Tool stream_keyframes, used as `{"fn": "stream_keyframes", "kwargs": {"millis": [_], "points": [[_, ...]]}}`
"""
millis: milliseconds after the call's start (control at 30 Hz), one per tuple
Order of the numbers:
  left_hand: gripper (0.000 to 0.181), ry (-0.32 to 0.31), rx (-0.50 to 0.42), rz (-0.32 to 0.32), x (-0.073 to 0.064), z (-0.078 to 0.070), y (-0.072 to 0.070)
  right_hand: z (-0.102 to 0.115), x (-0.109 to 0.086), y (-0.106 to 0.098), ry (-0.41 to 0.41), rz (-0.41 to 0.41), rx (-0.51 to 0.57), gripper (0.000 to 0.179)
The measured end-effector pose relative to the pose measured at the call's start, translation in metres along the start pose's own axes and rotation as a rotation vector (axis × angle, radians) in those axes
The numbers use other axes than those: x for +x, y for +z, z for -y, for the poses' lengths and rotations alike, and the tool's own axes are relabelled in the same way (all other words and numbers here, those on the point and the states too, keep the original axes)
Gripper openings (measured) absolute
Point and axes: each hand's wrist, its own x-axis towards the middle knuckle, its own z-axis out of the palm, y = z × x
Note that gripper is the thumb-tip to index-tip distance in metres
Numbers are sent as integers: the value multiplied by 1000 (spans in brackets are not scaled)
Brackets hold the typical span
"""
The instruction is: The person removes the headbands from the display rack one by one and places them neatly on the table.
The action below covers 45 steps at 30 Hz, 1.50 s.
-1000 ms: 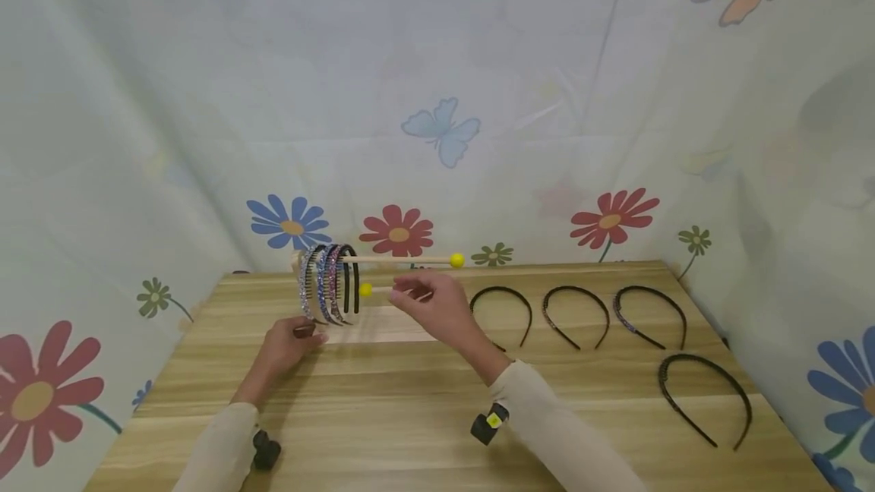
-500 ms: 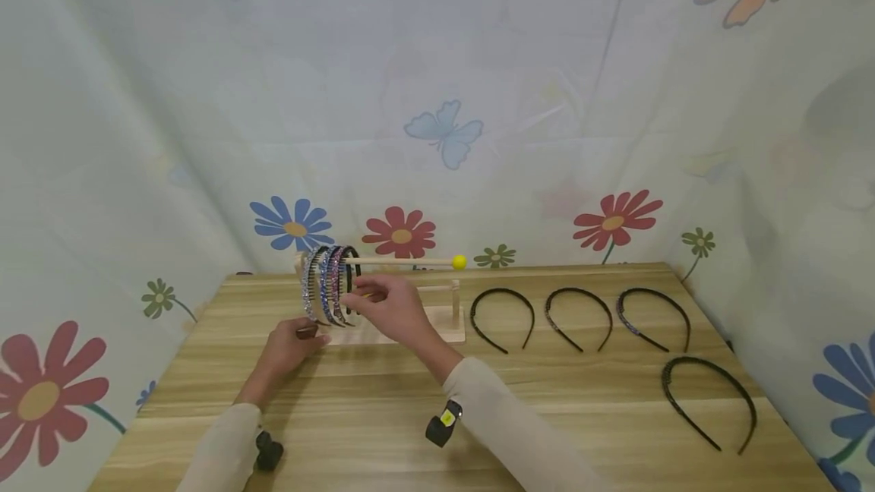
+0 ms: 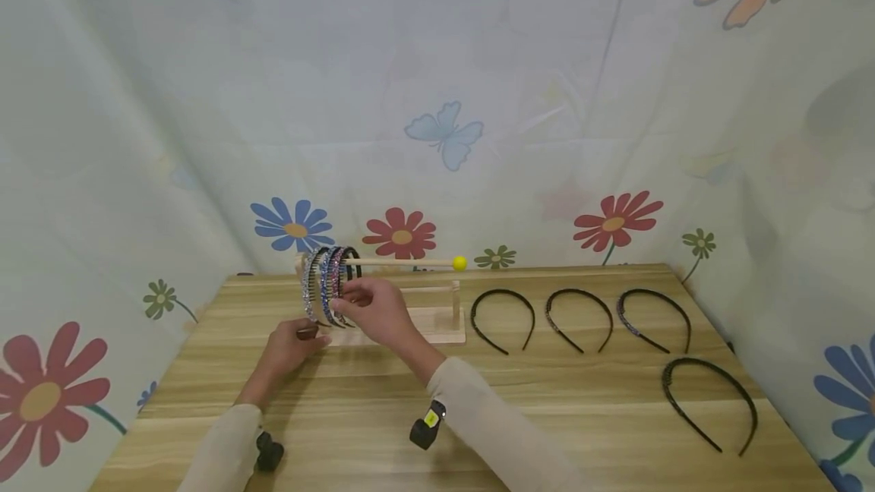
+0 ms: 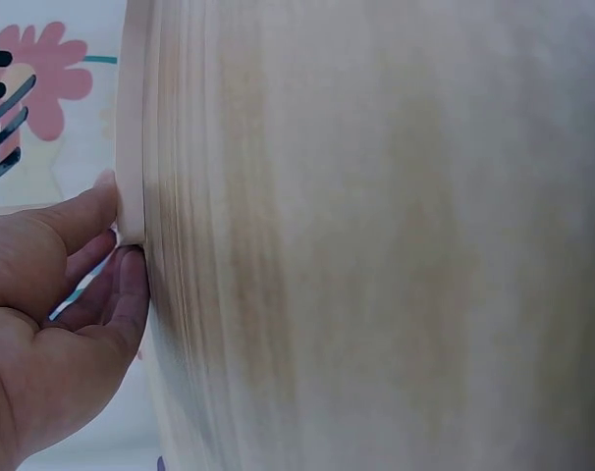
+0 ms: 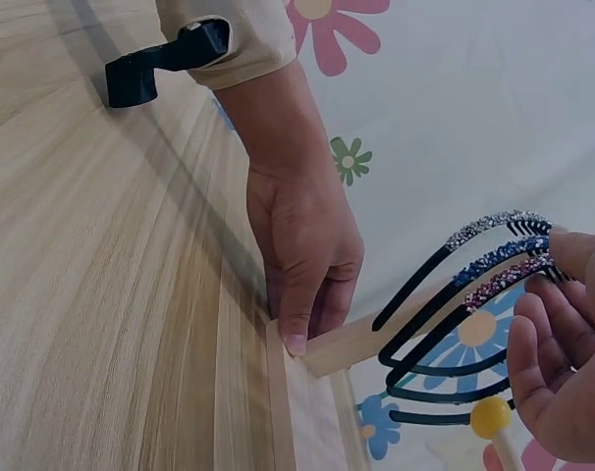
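Note:
A wooden headband stand [image 3: 440, 325] with a yellow-tipped upper rod [image 3: 410, 261] stands at the table's left back. Silver [image 5: 489, 226], blue [image 5: 491, 265] and pink [image 5: 509, 281] glittery headbands with comb teeth hang together at its left end. My left hand [image 3: 285, 349] pinches the left front corner of the stand's base, thumb on top, as the left wrist view also shows. With thumb and forefinger, my right hand [image 3: 379, 313] pinches the pink headband at its glittery part, close beside the blue one. The lower rod's yellow ball [image 5: 491, 417] shows below that hand.
Several black headbands lie on the wooden table [image 3: 383, 416] to the right: one [image 3: 503, 292] near the stand, one [image 3: 579, 291] beyond it, one with blue glitter [image 3: 629, 319], and one [image 3: 718, 370] nearer the front. A flowered cloth [image 3: 437, 59] hangs behind.
My right hand has moved left from beside the lower rod's yellow ball to the hanging headbands, uncovering the stand's right end. My left hand stays at the base corner.

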Motion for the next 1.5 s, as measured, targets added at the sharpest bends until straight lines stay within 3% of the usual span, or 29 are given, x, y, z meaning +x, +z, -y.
{"fn": "stream_keyframes", "kwargs": {"millis": [267,667,933,1233,1500], "points": [[46,-36,8,21,-2,-3,-1,3,-1,3,-6,3,6,28],[45,-28,17,11,-2,-5,-1,2,-1,-2,-36,1,-71,20],[43,3,21,0,-1,-5,0,0,-2,-14,-48,-4,-85,18],[44,-24,37,9,-2,-9,0,-2,-8,-33,-54,-23,-86,22],[46,-10,49,26,-2,-8,-1,1,-11,-49,-62,-54,-94,17]]}}
